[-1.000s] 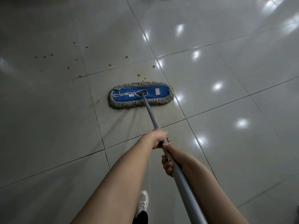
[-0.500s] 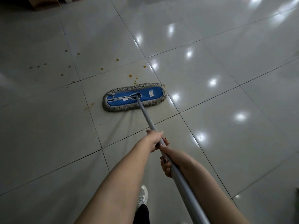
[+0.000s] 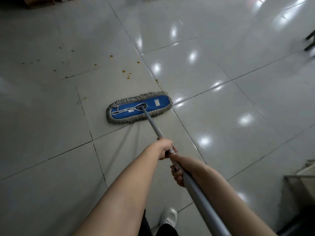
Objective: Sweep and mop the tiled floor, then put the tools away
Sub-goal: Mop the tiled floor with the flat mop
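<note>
Glossy grey floor tiles (image 3: 221, 48) fill my view, with small yellow-brown spots (image 3: 123, 71) scattered beyond the mop head (image 3: 139, 108). That flat blue pad with its grey fringe lies on the floor ahead of me. I see my left hand (image 3: 164, 149) wrapped tight around the grey handle (image 3: 154, 126), and my right hand (image 3: 178, 172) clenched on it just behind. One white shoe (image 3: 168, 218) shows below.

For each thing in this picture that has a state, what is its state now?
Mop head: flat on the floor, short of the spots.
Mop handle: tilted, held by both hands.
Left hand: closed on the handle, further down it.
Right hand: closed on the handle, behind the left.
Orange spots: not yet wiped.
</note>
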A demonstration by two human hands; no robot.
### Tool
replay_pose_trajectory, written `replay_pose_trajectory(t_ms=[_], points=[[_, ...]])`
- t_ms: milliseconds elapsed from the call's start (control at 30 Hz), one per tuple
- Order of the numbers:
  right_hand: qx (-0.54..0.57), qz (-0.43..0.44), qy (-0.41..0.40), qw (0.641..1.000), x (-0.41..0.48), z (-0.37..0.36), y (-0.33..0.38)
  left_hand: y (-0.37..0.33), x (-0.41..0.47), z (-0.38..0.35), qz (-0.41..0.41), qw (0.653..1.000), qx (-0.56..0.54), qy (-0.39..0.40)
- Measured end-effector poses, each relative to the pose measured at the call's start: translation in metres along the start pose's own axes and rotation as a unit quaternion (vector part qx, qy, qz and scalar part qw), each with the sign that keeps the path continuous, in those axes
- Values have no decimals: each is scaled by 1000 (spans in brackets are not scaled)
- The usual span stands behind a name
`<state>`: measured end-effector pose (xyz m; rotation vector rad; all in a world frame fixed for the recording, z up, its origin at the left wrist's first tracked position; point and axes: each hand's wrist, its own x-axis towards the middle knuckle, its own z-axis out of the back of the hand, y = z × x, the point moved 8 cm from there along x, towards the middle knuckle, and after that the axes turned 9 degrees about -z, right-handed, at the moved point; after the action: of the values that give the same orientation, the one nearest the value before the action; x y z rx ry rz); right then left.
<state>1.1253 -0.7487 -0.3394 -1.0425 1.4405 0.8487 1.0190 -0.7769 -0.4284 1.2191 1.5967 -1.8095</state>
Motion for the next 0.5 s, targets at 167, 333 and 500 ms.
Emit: replay_pose_trajectory(t_ms=[167, 333, 500], points=[[6, 1, -4, 1000, -3, 31, -28, 24, -15, -31, 0, 1000, -1, -4], [-7, 11, -9, 1000, 2, 34, -17, 21, -7, -32, 11, 1000, 2, -9], [-53, 12, -14, 998, 0, 34, 23, -5, 16, -30, 1, 1000, -2, -23]])
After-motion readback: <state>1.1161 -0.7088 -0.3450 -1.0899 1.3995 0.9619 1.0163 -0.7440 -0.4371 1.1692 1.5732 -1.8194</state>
